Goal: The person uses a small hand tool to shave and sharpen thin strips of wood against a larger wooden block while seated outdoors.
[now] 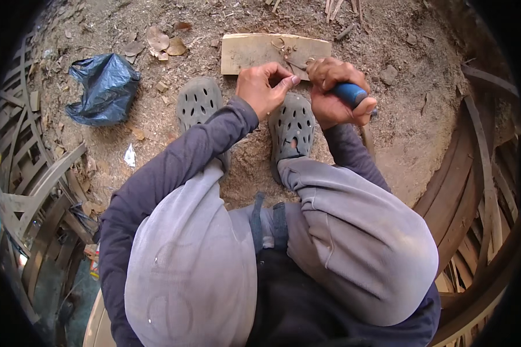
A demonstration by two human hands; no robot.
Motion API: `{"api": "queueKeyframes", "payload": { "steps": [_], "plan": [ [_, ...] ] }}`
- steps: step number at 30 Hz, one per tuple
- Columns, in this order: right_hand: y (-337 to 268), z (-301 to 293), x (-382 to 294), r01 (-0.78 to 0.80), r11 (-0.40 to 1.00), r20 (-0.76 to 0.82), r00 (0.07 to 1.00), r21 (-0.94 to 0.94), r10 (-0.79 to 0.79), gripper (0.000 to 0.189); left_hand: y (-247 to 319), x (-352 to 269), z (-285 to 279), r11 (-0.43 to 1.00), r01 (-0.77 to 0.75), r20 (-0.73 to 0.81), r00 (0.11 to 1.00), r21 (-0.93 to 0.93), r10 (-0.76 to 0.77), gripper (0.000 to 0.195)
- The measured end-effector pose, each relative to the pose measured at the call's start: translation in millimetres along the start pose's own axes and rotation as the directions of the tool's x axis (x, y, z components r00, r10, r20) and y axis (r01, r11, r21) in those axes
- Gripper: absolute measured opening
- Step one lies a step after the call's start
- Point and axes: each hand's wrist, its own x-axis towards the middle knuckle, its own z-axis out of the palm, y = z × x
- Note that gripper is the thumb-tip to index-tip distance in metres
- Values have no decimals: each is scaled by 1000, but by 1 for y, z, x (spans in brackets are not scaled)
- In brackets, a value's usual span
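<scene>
My right hand (339, 93) is closed around the blue handle (349, 93) of a tool with a narrow metal blade that points left over a wooden board (243, 54). The board lies flat on the ground beyond my feet, with curled wood shavings (279, 44) on it. My left hand (267, 86) is at the board's near edge, thumb and forefinger brought together at a thin strip or shaving too small to make out. The blade's tip lies close to those fingers; whether it touches anything cannot be told.
Two grey clogs (291, 126) stand just below the board. A crumpled dark plastic bag (106, 89) and dry leaves (158, 39) lie to the left. Curved wooden strips are piled at the left (47, 173) and right (456, 182) edges. A stone (389, 75) sits right of my right hand.
</scene>
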Motion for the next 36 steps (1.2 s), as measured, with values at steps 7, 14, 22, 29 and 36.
{"api": "queueKeyframes", "payload": {
  "steps": [7, 14, 22, 29, 36],
  "plan": [
    [-25, 8, 9, 4, 1000, 167, 986, 12, -6, 78, -1, -1, -1, 998, -7, -29, 1000, -59, 5, 11],
    [-6, 6, 11, 61, 998, 160, 986, -26, -56, 76, -2, 10, -3, 999, -30, -25, 999, -27, 30, 12],
    [7, -3, 5, -38, 998, 32, 999, 57, 37, 76, 0, 5, -5, 997, -19, -30, 999, -75, 17, 12],
    [13, -6, -1, 8, 998, -110, 994, 60, -1, 79, -1, 3, -2, 999, 9, -11, 1000, -53, -10, 16],
    [-13, -19, 18, 36, 988, -117, 993, 149, -18, 83, 1, -8, -5, 995, -83, -9, 996, 61, 83, 16]
  ]
}}
